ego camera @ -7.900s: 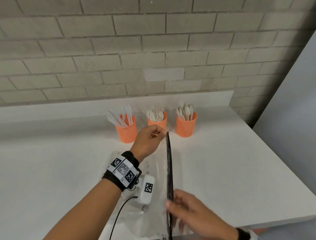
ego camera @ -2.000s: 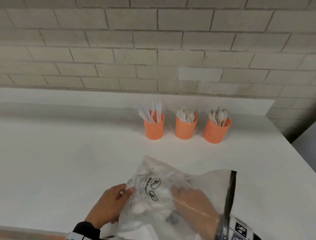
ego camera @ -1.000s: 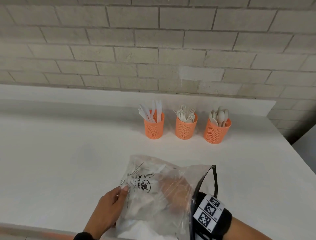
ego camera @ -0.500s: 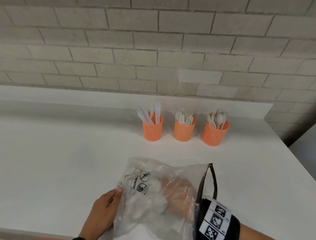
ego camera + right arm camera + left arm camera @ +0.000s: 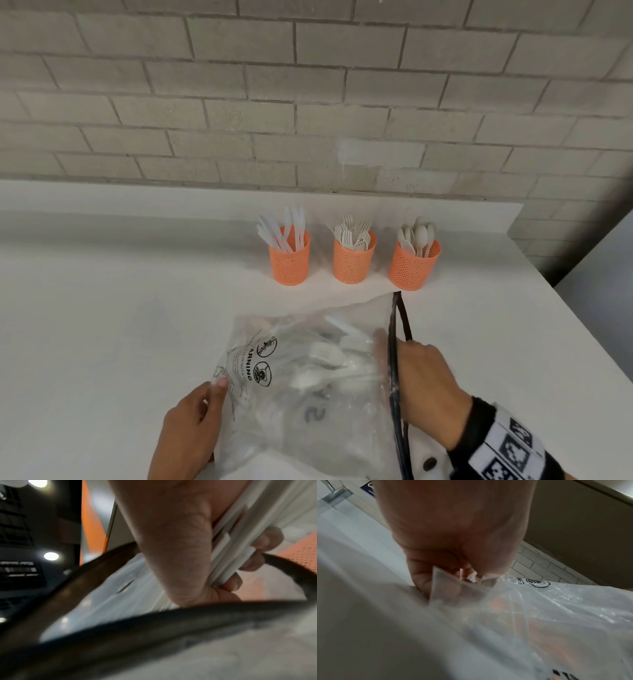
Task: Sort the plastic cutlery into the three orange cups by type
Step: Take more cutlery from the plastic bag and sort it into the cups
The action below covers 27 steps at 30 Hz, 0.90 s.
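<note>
Three orange mesh cups stand in a row near the wall: the left cup (image 5: 290, 258) holds knives, the middle cup (image 5: 353, 260) forks, the right cup (image 5: 413, 265) spoons. A clear plastic bag (image 5: 308, 387) with a black zip rim lies on the white counter in front of me. My left hand (image 5: 191, 435) pinches the bag's closed corner (image 5: 462, 582). My right hand (image 5: 424, 383) sits at the bag's mouth, its fingers (image 5: 257, 555) curled round a bundle of white cutlery handles (image 5: 240, 536). The bundle's heads (image 5: 329, 356) show faintly through the plastic.
The white counter (image 5: 120, 325) meets a raised ledge and a pale brick wall (image 5: 308, 102) behind the cups. Its right edge (image 5: 582, 346) drops off beside a grey panel. A wrist band with black-and-white markers (image 5: 507, 448) is on my right arm.
My right hand has drawn back from deep inside the bag to its mouth, holding cutlery. The left hand keeps its hold on the bag's far corner.
</note>
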Available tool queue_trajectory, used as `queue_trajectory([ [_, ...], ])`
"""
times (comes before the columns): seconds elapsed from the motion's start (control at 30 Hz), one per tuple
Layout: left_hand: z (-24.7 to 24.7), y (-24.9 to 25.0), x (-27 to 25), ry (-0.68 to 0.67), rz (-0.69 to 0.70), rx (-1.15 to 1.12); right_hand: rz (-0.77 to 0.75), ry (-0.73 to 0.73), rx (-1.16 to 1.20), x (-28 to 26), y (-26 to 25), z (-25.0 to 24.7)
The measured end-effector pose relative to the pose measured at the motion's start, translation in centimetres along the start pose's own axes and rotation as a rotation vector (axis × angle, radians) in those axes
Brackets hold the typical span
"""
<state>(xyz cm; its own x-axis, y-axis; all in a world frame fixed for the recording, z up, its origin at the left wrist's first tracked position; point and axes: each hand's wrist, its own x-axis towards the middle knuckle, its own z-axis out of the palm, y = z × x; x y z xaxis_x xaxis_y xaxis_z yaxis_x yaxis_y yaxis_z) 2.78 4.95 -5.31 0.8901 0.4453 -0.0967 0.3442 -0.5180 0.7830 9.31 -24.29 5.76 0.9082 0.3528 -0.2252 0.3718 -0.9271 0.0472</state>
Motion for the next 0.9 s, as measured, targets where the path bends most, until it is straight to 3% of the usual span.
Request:
queue_trajectory([
  [0.17, -0.4, -0.4, 0.7, 0.033, -0.05, 0.003, 0.006, 0.027, -0.053, -0.6, 1.6, -1.6],
  [0.53, -1.0, 0.1, 1.2, 0.083, -0.149, -0.031, 0.239, -0.044, 0.107, -7.2, 8.6, -1.5],
  [0.67, -1.4, 0.5, 0.8, 0.107, -0.201, -0.006, 0.316, 0.024, 0.385, -8.3, 10.8, -1.8],
  [0.8, -2.8, 2.7, 0.4, 0.122, -0.212, 0.129, 0.225, 0.209, 0.818, -7.4, 10.0, -4.4],
  [0.9, -4.4, 6.3, -0.1, 0.178, 0.006, 0.124, 0.167, 0.235, 1.167, -5.2, 7.7, -6.6],
])
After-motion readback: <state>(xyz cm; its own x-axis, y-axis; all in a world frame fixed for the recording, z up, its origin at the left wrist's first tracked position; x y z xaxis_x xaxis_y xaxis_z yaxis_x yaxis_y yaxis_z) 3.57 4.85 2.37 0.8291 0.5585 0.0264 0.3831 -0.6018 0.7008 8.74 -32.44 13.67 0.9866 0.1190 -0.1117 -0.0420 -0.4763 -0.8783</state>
